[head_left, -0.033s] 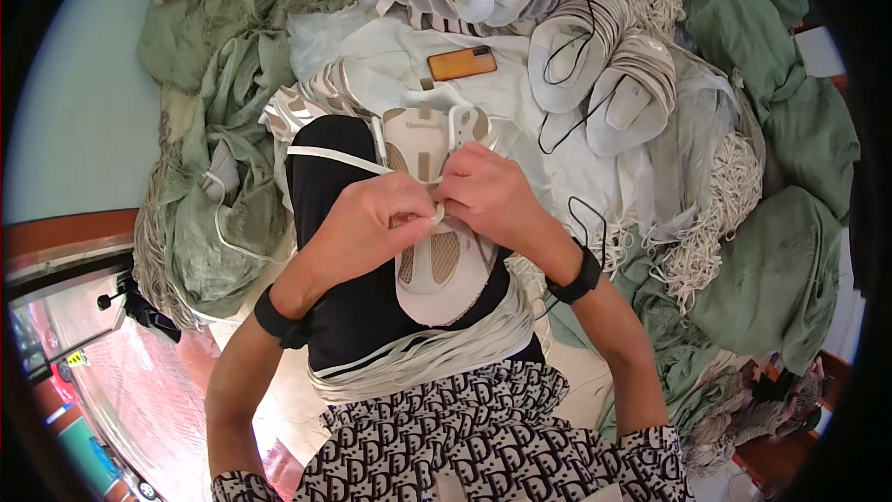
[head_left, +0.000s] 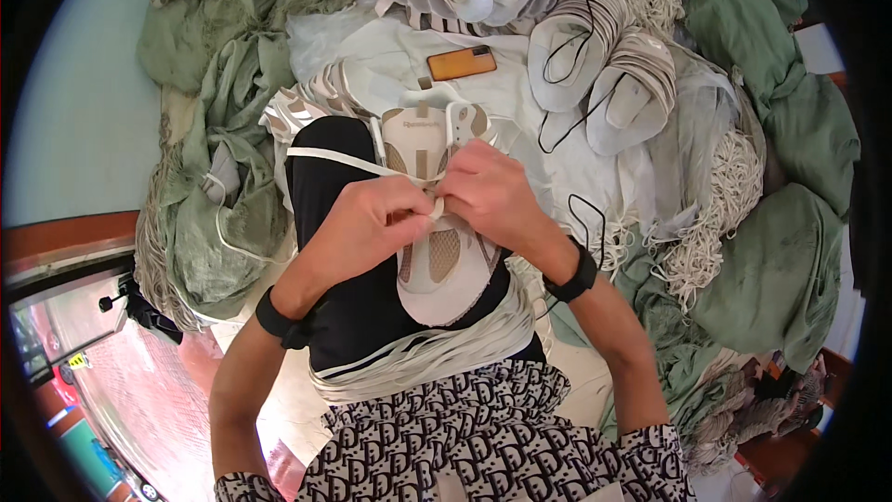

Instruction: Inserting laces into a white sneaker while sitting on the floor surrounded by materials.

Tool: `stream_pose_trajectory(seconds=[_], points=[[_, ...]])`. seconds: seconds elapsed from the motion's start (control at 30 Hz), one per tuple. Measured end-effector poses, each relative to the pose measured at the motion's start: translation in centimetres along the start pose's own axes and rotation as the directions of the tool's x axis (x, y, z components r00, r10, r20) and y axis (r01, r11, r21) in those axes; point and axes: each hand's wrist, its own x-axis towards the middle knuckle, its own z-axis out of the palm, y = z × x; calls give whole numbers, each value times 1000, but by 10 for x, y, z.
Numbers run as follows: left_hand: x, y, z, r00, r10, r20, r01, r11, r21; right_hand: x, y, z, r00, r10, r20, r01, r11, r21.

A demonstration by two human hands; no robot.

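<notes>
A beige and white shoe upper (head_left: 437, 265) lies on my black-clad knee, tongue pointing away from me. My left hand (head_left: 367, 223) and my right hand (head_left: 488, 191) meet over its middle, and both pinch a flat white lace (head_left: 334, 161) at the eyelets. The lace's free end runs left across the knee. A bundle of flat white laces (head_left: 418, 358) lies across my lap below the upper. Both wrists wear black bands.
An orange phone (head_left: 462, 62) rests on white cloth beyond the upper. Stacks of shoe uppers (head_left: 595, 56) stand at the back and right. Green sacks (head_left: 780, 260) and heaps of white cord (head_left: 720, 214) surround me. More green sacking (head_left: 214, 223) lies left.
</notes>
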Motion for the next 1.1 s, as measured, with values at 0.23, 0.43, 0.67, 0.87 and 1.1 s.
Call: stream_pose_trajectory(seconds=[0.23,0.43,0.67,0.87,1.1], points=[[-5,0,-2,959,-266,101,284,904,-320,-12,-7,17,964,64,-257,-67,998,-4],[7,9,15,974,-218,-55,219,976,9,-15,-4,-19,892,450,35,-420,800,430],[11,13,29,981,51,-188,7,954,299,27,-17,-33,801,439,408,-549,809,208],[8,13,28,991,55,-124,-33,984,174,26,-5,-36,709,448,545,-575,814,78],[12,-10,-6,932,334,-139,-130,666,734,10,-3,-29,866,158,475,73,900,-431]])
